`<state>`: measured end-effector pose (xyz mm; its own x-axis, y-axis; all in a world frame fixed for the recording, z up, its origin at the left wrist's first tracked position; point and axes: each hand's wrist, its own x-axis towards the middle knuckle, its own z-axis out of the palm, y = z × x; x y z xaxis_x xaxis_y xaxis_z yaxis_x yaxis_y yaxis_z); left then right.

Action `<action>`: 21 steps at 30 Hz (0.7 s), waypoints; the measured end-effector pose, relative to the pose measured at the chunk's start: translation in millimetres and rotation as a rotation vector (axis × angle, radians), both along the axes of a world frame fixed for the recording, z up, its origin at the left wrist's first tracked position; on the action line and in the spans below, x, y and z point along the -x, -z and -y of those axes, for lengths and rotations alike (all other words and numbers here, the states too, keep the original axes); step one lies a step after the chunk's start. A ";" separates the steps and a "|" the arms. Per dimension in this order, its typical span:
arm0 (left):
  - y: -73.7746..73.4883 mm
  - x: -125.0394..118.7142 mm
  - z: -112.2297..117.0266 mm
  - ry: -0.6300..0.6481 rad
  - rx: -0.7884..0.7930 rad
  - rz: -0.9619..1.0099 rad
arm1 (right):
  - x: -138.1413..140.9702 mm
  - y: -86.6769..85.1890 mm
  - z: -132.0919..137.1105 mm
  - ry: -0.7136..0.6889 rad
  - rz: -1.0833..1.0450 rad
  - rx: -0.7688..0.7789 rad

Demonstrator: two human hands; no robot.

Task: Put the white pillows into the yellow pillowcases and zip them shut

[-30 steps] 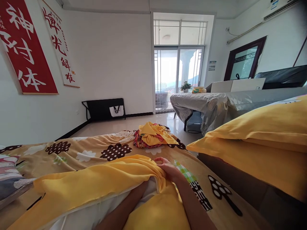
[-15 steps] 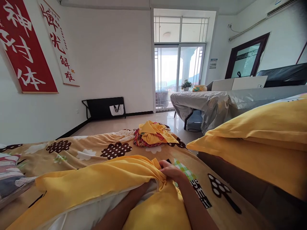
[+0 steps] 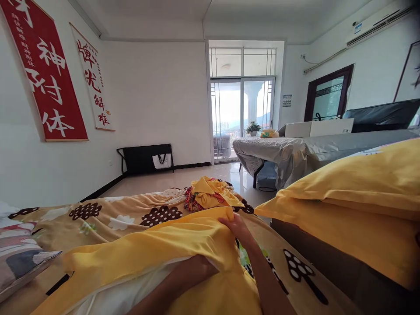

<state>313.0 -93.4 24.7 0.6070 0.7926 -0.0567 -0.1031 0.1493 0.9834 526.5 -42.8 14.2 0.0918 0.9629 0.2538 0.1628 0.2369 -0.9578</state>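
Note:
A yellow pillowcase (image 3: 157,243) lies across the bed in front of me, its long opening toward me. Inside it shows a white pillow (image 3: 121,291). My right hand (image 3: 236,225) pinches the far right corner of the pillowcase from outside, thumb and fingers closed on the cloth. My left hand (image 3: 201,267) reaches into the opening, over the pillow. Yellow cloth covers its fingers, so I cannot see what they hold.
The bed has a patterned tan blanket (image 3: 124,236). A crumpled yellow cloth (image 3: 213,192) lies at its far edge. Stacked yellow pillows (image 3: 354,192) rise at right, and a printed pillow (image 3: 22,258) lies at left. Beyond stands a table with a silver cover (image 3: 278,151).
My right hand has lifted the pillowcase corner slightly, and the bunched cloth there has spread out. My left hand has gone further in toward that corner. The view has tilted up.

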 end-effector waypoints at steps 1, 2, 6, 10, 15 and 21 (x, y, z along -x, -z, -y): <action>-4.4 1.4 6.3 0.023 0.015 -0.003 | -3.1 -8.1 -3.3 -0.001 0.036 0.002; -8.7 0.6 12.5 0.056 0.040 0.002 | -7.1 -17.4 -7.8 -0.007 0.078 0.009; -19.9 -20.1 31.8 0.053 0.218 0.204 | -26.0 -60.1 -32.2 0.048 0.409 0.039; -13.8 -36.8 45.0 -0.014 0.386 0.457 | -24.4 -88.5 -51.5 0.173 0.591 0.013; 4.2 -34.8 58.3 -0.002 0.436 0.501 | 10.1 -85.6 -55.8 0.267 0.743 -0.111; 0.6 -10.2 60.9 0.043 0.354 0.348 | -5.0 -115.2 -57.1 0.378 0.811 -0.158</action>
